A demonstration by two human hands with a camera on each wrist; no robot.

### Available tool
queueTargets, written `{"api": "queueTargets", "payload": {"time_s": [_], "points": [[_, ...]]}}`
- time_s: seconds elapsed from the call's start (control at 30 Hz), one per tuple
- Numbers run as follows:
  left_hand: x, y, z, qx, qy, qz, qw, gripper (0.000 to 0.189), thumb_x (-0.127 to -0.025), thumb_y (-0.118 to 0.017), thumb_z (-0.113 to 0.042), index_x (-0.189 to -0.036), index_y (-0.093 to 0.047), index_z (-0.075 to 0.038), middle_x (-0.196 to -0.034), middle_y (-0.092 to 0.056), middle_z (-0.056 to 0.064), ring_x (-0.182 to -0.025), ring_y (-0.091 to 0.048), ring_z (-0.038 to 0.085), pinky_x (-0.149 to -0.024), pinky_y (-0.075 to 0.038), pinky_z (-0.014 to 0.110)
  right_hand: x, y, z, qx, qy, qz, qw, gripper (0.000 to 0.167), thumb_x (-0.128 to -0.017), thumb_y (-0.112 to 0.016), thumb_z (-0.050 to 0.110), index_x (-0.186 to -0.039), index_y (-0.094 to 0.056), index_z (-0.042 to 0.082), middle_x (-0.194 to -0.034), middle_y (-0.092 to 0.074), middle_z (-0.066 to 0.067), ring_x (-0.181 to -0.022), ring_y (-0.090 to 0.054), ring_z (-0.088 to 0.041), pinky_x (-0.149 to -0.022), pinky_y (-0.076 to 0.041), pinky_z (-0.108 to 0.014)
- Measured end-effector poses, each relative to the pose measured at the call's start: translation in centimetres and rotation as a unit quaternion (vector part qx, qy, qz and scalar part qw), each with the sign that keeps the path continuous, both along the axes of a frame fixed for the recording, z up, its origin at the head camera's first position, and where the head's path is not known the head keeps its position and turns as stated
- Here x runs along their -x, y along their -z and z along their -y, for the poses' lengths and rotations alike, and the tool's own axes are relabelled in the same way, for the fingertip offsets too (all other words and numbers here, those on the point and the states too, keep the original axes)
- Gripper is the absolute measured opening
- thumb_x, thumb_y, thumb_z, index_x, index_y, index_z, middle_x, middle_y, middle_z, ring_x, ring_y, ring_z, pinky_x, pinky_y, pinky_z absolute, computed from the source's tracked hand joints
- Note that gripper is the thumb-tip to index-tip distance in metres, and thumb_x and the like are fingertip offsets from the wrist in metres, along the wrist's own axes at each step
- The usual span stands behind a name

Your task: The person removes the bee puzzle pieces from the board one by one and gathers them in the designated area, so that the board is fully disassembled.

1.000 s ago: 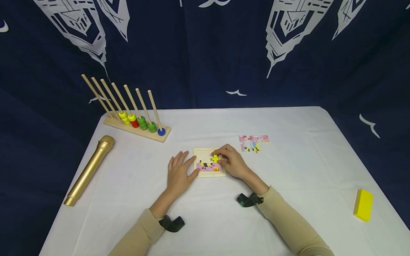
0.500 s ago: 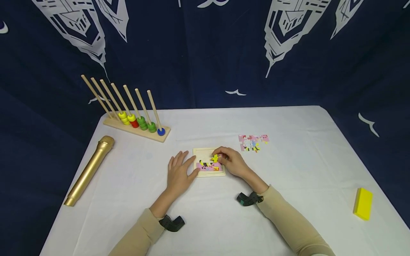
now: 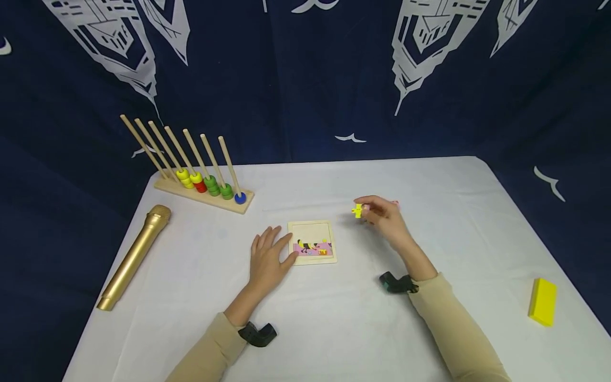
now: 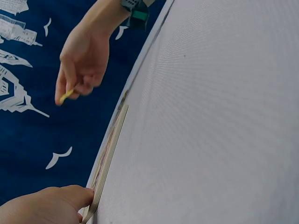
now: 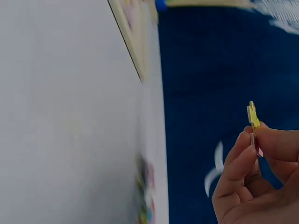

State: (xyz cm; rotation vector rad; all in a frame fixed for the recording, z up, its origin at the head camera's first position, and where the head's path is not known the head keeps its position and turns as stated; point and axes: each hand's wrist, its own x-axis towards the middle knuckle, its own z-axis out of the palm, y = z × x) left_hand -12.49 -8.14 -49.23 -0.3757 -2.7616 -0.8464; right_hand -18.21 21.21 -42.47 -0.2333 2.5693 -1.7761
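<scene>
My right hand [image 3: 385, 218] pinches a small yellow puzzle piece [image 3: 357, 210] between thumb and fingers, held up above the table. In the right wrist view the yellow piece [image 5: 252, 115] is seen nearly edge-on at the fingertips. My left hand [image 3: 268, 261] rests beside the wooden puzzle tray [image 3: 310, 260], thumb and forefinger at its left edge. Along the tray's bottom lies a row of joined pink and yellow pieces [image 3: 312, 249]; bare wood shows above them. The loose puzzle pieces [image 3: 395, 202] at the back right are mostly hidden behind my right hand.
A wooden bead-stacking rack [image 3: 205, 197] with upright pegs and coloured beads stands at the back left. A gold microphone [image 3: 134, 257] lies at the left edge of the table [image 3: 305, 318]. At the right is a yellow block [image 3: 542, 302].
My right hand has lifted the yellow piece off the tray and moved it right and back, over toward the loose pieces. The left hand has stayed at the tray's left edge.
</scene>
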Motion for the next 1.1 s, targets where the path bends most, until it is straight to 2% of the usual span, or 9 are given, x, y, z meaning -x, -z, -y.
{"api": "queueTargets", "payload": {"time_s": [0.1,0.2,0.33,0.5,0.63,0.87,1.1], "points": [[0.0,0.0,0.1,0.002,-0.002,-0.001,1.0000,0.046,-0.088,-0.072,-0.029,-0.128,-0.064,-0.008,-0.145,-0.048,0.019,-0.141,-0.034,0.038,-0.116,-0.018,0.059,0.0,-0.7,-3.0,-0.019,0.071,-0.014,0.9972,0.027,-0.096,-0.055,0.001,-0.122,-0.060,-0.001,-0.091,-0.055,0.003,-0.076,-0.054,-0.008,-0.064,-0.049,-0.024],[0.0,-0.1,0.1,0.000,-0.003,0.000,1.0000,0.047,-0.088,-0.072,-0.030,-0.128,-0.064,-0.008,-0.145,-0.049,0.019,-0.141,-0.034,0.038,-0.116,-0.017,0.059,0.0,-0.6,-5.4,-0.041,0.131,-0.012,0.9904,0.026,-0.095,-0.057,0.004,-0.120,-0.058,-0.005,-0.090,-0.055,0.004,-0.075,-0.053,-0.003,-0.063,-0.049,-0.020],[0.0,-0.1,0.2,-0.002,-0.003,0.005,1.0000,0.047,-0.088,-0.072,-0.030,-0.129,-0.064,-0.008,-0.146,-0.048,0.019,-0.141,-0.033,0.038,-0.116,-0.017,0.059,0.1,0.2,-7.5,-0.070,0.172,0.017,0.9824,0.027,-0.094,-0.059,0.005,-0.119,-0.057,-0.006,-0.087,-0.055,0.003,-0.073,-0.051,-0.005,-0.062,-0.048,-0.018],[-0.1,0.0,0.1,-0.002,-0.002,0.008,1.0000,0.047,-0.088,-0.071,-0.030,-0.129,-0.064,-0.008,-0.146,-0.048,0.019,-0.141,-0.033,0.038,-0.116,-0.017,0.059,0.4,1.7,-8.3,-0.096,0.173,0.054,0.9788,0.026,-0.094,-0.060,0.008,-0.118,-0.059,-0.004,-0.085,-0.056,0.003,-0.072,-0.053,-0.008,-0.060,-0.047,-0.018],[-0.1,0.0,0.0,-0.003,-0.001,0.007,1.0000,0.047,-0.088,-0.071,-0.029,-0.129,-0.064,-0.008,-0.146,-0.048,0.019,-0.141,-0.033,0.038,-0.116,-0.017,0.060,0.6,2.7,-8.3,-0.105,0.168,0.063,0.9780,0.025,-0.094,-0.060,0.007,-0.116,-0.061,-0.003,-0.088,-0.059,-0.003,-0.071,-0.055,-0.008,-0.059,-0.047,-0.017],[0.0,-0.2,0.0,-0.003,0.000,0.008,1.0000,0.047,-0.088,-0.071,-0.029,-0.129,-0.064,-0.008,-0.145,-0.048,0.019,-0.141,-0.033,0.038,-0.116,-0.016,0.059,0.8,3.4,-8.0,-0.142,0.168,0.043,0.9745,0.025,-0.091,-0.063,0.006,-0.114,-0.063,-0.004,-0.093,-0.062,-0.014,-0.068,-0.056,-0.003,-0.056,-0.047,-0.015],[0.0,-0.1,0.0,-0.006,0.001,0.005,1.0000,0.046,-0.088,-0.072,-0.029,-0.128,-0.064,-0.008,-0.145,-0.048,0.020,-0.141,-0.033,0.038,-0.116,-0.016,0.060,0.7,3.9,-7.8,-0.213,0.183,0.015,0.9596,0.023,-0.090,-0.065,0.009,-0.109,-0.063,-0.003,-0.094,-0.064,-0.018,-0.076,-0.057,-0.018,-0.061,-0.043,-0.018]]}}
